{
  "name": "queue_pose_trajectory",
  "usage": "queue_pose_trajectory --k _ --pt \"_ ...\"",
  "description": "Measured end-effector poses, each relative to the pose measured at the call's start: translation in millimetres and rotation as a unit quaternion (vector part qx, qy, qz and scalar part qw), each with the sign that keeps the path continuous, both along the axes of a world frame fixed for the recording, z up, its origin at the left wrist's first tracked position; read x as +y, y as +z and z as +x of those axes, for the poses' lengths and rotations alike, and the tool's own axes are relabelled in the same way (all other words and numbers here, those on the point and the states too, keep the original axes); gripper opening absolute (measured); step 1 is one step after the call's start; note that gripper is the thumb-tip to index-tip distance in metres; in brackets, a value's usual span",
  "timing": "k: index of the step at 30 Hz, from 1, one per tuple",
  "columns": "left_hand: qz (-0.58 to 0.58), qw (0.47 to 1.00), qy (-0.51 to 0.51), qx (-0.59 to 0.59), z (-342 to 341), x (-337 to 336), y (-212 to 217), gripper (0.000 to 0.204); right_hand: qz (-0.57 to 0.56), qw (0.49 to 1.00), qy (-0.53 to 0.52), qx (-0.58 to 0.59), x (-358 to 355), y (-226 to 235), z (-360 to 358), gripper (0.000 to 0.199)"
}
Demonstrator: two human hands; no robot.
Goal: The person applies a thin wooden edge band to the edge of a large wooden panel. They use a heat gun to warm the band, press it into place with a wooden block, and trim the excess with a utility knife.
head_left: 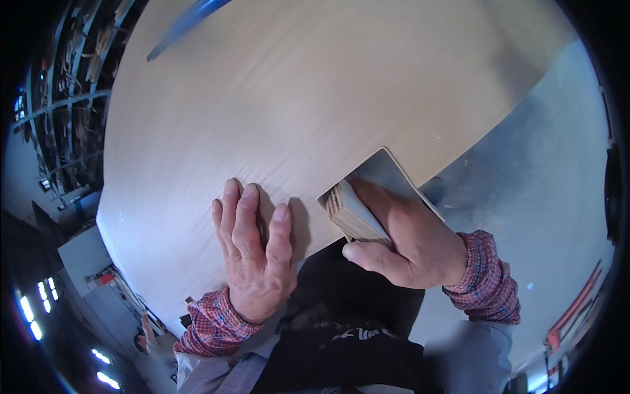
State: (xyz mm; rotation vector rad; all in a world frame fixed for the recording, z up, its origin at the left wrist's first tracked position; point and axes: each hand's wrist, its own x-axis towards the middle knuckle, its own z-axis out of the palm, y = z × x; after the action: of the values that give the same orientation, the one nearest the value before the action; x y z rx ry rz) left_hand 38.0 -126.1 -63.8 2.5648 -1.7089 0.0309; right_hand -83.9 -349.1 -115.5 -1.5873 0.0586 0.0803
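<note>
1. At the far left we see dim racks full of stock, well apart from the work; a blue tool lies at the far edge of the board, blurred, so we cannot tell its kind.
2. The big pale wooden board fills the middle of the view. Its long axis runs from lower left to upper right, and its near edge passes just in front of us. We judge it stiff, heavy and smooth, so it is best steadied by pressing down rather than lifted.
3. Our left hand lies flat on the board near that edge, fingers spread and pressed down, holding nothing.
4. Just to the right, our right hand is wrapped around a small wooden block faced with a grey sheet, thumb below and fingers over the top. The block sits at the board's near edge, its layered end pointing up and to the left, onto the board.
5. We judge the block light, rigid and easy to grip across its narrow sides, where the hand holds it now.
6. At the right we see grey floor.
</note>
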Motion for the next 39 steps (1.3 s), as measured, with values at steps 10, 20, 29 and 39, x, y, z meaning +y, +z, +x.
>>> queue_pose_trajectory --k 10,20,29,39 --pt "-0.015 1.000 0.025 -0.013 12 -22 -4 0.073 0.023 0.990 0.075 0.116 -22 19 26 0.057" --pt "-0.024 0.999 0.018 0.012 7 -10 -13 0.085 0.096 0.991 0.000 0.095 -8 2 17 0.048" --pt "-0.025 0.999 0.025 0.024 -2 -18 -10 0.065 -0.143 0.972 0.016 0.184 -6 41 16 0.028" --pt "-0.032 0.999 0.020 0.024 2 -21 -15 0.097 0.126 0.965 -0.056 0.223 -19 -7 2 0.039"
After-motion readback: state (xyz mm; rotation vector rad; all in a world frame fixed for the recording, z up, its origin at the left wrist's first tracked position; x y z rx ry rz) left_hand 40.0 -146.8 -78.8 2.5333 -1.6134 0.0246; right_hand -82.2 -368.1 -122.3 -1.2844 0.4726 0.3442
